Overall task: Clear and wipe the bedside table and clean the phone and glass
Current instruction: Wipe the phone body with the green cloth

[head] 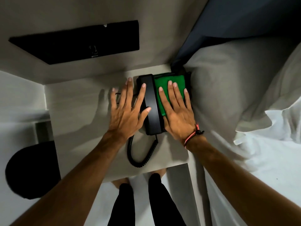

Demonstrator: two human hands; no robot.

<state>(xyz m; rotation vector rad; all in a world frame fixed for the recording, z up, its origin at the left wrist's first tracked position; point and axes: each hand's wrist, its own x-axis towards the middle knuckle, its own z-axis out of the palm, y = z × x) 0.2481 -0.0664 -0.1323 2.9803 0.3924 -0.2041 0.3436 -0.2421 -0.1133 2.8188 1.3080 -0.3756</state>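
Dim room: grey wall (81, 10), dark headboard (244, 18), white pillow (228, 88) on bed (268, 168)

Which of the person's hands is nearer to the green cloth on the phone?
Right. The right hand lies flat on the green cloth, pressing it onto the phone. The left hand is apart from it, across the handset, with thumb and forefinger touching the handset.

Your right hand (178, 115) presses a green cloth (166, 88) flat on the black phone (151, 103), just right of the handset. Your left hand (128, 110) lies spread, thumb and forefinger touching the handset. The coiled cord (140, 154) loops on the desk (78, 128) beside the bed (244, 152).
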